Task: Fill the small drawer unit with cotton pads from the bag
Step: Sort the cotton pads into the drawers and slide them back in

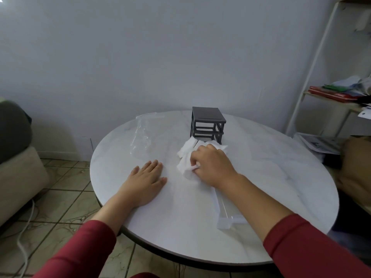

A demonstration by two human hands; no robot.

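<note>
Right hand (210,165) is curled down on the pads (187,157), fingers pinching into the white heap, so I'd call the step in hand gathering a bunch to load. Left hand (147,177) is flat and spread on the table (281,177), holding nothing.

If it were me: don't grab the whole heap. Pads are soft and slippery against each other, so a big fistful will fan out and shed. Square up a small stack with thumb on one side and fingers on the other, and bring the idle left hand over to corral the loose edge.

Where stuff is: the pile sits mid-table, right under and at about 10 o'clock of the right hand, and well off at 2 o'clock from the left. The dark unit (207,125) is just past the pile at 12 o'clock, its front foot touching or nearly touching the pads. Its slots look open and empty. The clear drawer (226,213) lies at 5 o'clock of the right hand, partly under the forearm; hard to tell for sure since it's see-through. The bag (142,135) lies slack at 12 o'clock of the left hand, looking emptied.
</note>
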